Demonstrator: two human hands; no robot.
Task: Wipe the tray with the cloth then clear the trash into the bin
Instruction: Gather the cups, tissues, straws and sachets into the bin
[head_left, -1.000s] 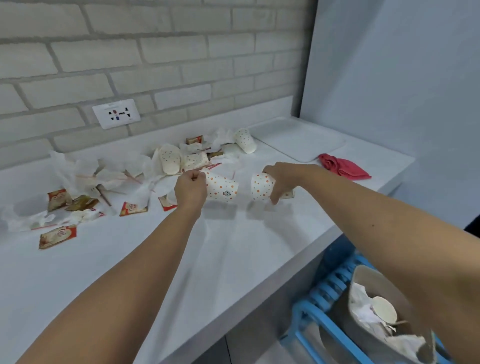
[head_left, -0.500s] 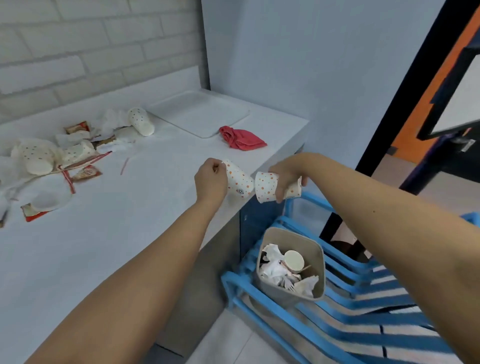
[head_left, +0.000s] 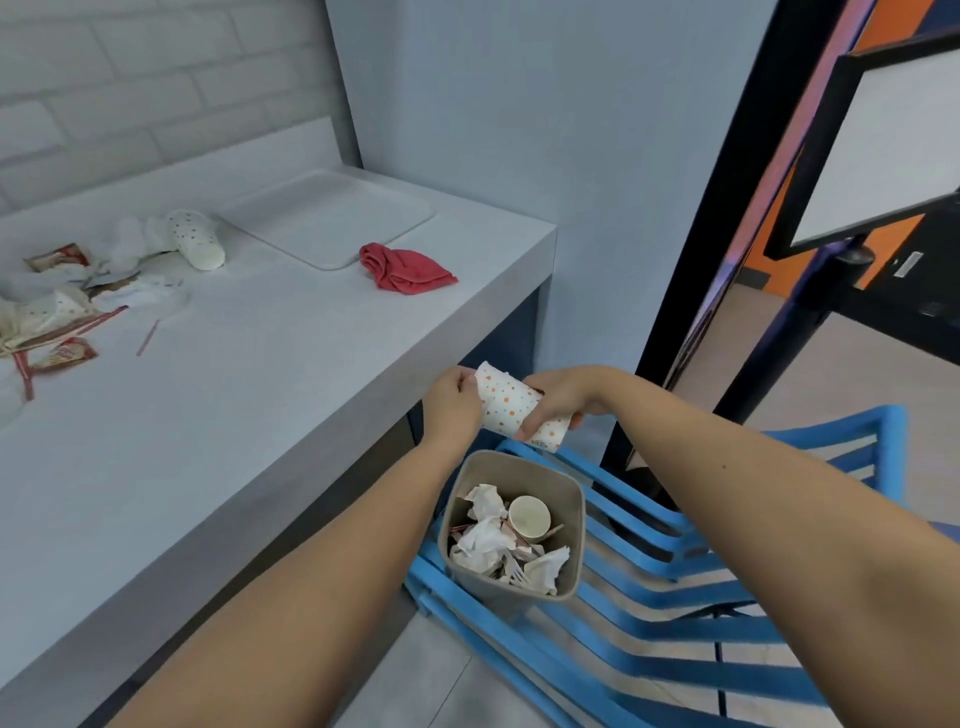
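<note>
Off the desk's (head_left: 260, 415) right edge, left hand (head_left: 454, 402) and right hand (head_left: 558, 402) both grip dotted paper cups (head_left: 506, 408) above the rounded-square bin (head_left: 519, 465).

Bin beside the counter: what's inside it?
Inside the bin lie crumpled white paper, a paper cup and a white fork. Anything beneath that heap, and the bin's bottom, is covered.

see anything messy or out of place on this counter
Yes. The left end of the counter is littered: a dotted cup lies tipped on its side among crumpled napkins, torn wrappers and a loose red strip. The red cloth sits bunched up beside the tray.
</note>
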